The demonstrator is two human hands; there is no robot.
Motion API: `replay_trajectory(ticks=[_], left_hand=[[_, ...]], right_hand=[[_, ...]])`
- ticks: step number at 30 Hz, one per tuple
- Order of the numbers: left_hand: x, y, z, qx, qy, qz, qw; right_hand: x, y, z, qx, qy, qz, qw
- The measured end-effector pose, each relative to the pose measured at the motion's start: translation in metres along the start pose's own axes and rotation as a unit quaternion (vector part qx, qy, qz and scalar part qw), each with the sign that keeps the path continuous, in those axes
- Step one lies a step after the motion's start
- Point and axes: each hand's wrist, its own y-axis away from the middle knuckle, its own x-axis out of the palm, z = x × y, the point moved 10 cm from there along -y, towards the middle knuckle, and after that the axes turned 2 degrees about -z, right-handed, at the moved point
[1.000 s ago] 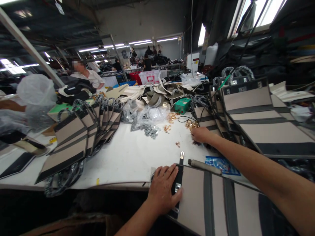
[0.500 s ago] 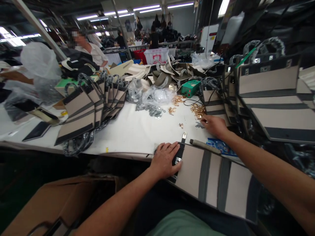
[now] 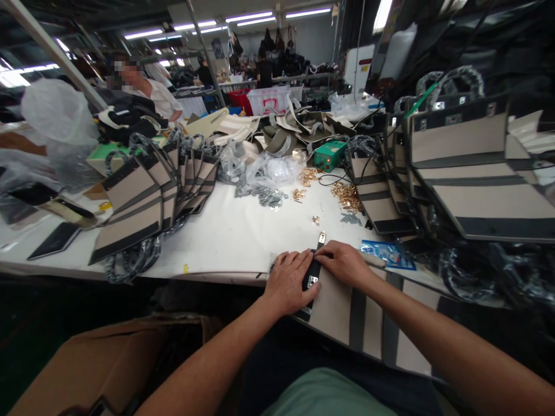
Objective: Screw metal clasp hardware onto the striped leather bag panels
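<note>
In the head view, a beige and dark-striped bag panel (image 3: 333, 289) lies slanted over the table's front edge. My left hand (image 3: 288, 283) rests on its dark top band, fingers stretched out, thumb beside a small metal fitting (image 3: 312, 281). Just right of it, my right hand (image 3: 342, 263) pinches at the band's far edge; whatever sits between its fingertips is too small to make out. A strap with a metal tip (image 3: 321, 237) sticks out beyond the band. Beneath my right forearm, a padded grey strip (image 3: 373, 260) is partly covered.
Gold-coloured metal pieces (image 3: 347, 196) and flat grey metal pieces (image 3: 271, 197) lie in heaps on the white table (image 3: 225, 237). A green box (image 3: 329, 155) stands behind them. Striped bags (image 3: 134, 190) lean at left, more bags (image 3: 468, 150) at right. A blue packet (image 3: 388, 254) lies near my right arm.
My right hand has moved from the small grey pieces near the gold heap to the panel's dark band, beside my left hand. My left hand stays on the panel. The view has shifted slightly.
</note>
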Motion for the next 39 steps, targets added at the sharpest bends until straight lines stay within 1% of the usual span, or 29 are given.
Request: replay_trajectory(ticks=[2,5,13,16,18,20,24,26,29,31,34,37,39], left_hand=[[0.0,0.0,0.001,0.001,0.0,-0.001,1.0],[0.0,0.0,0.001,0.002,0.001,-0.003,1.0],[-0.001,0.0,0.003,-0.003,0.007,-0.002,1.0],[-0.002,-0.001,0.003,-0.005,0.012,0.005,1.0],[-0.003,-0.003,0.003,-0.007,0.017,0.011,1.0],[-0.004,-0.004,0.004,-0.009,0.019,0.011,1.0],[-0.008,-0.008,0.009,-0.005,0.017,-0.015,1.0],[-0.011,-0.011,0.01,0.004,0.017,-0.027,0.999],[-0.014,-0.018,0.01,0.017,0.016,-0.042,0.999],[-0.015,-0.023,0.012,0.022,0.013,-0.052,0.998],[-0.014,-0.031,0.02,0.017,0.014,-0.074,0.997],[-0.007,-0.038,0.037,-0.011,0.048,-0.088,0.995],[0.001,-0.044,0.049,-0.032,0.094,-0.073,0.992]], right_hand=[[0.0,-0.001,-0.005,0.021,0.013,-0.006,1.0],[0.001,-0.002,-0.006,0.03,0.003,-0.005,1.0],[0.0,-0.001,-0.002,0.054,0.041,-0.015,0.998],[-0.002,0.003,0.001,0.057,0.056,-0.033,0.996],[-0.004,0.007,0.006,0.039,0.074,-0.054,0.995],[-0.003,0.013,0.013,0.004,0.1,-0.068,0.993],[0.005,0.019,0.019,-0.053,0.155,-0.077,0.983],[0.008,0.02,0.02,-0.07,0.161,-0.08,0.981],[0.008,0.022,0.024,-0.096,0.143,-0.084,0.981],[0.007,0.023,0.023,-0.103,0.127,-0.088,0.983],[0.005,0.023,0.015,-0.089,0.096,-0.108,0.985],[0.004,0.022,0.007,-0.084,0.064,-0.137,0.985],[0.006,0.02,0.003,-0.087,0.056,-0.143,0.984]])
